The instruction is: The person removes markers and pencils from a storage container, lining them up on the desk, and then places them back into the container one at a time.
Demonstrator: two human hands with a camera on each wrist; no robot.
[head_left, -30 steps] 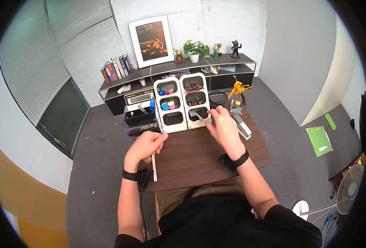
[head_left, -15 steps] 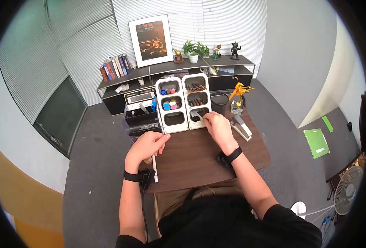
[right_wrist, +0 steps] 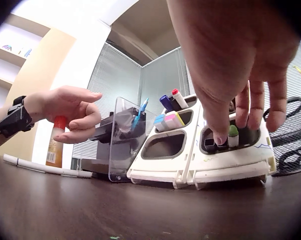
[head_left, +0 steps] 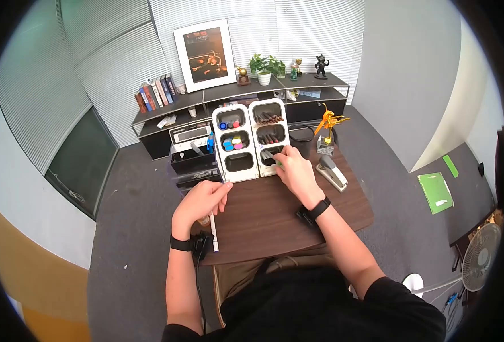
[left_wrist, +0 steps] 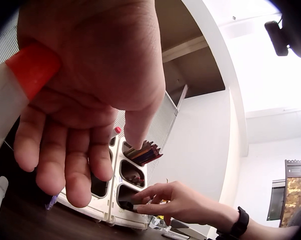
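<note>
My right hand is at the bottom right compartment of a white desk organizer. Its thumb and forefinger pinch the end of a green-tipped marker there. Black-ended markers stand beside it, partly covered by the thumb. My left hand hangs over the desk's left side, fingers loosely bent and nothing between them. Close to that hand in the left wrist view is a bottle with a red cap. A long white stick lies on the desk near the left wrist.
Other organizer compartments hold pencils, highlighters and markers. Left of it stands a dark file holder with a clear side. A stapler and an orange figurine occupy the desk's right side.
My right thumb and forefinger have drawn together at the marker's end, and the hand has shifted slightly left, uncovering more of the stapler. The left hand has stayed nearly still.
</note>
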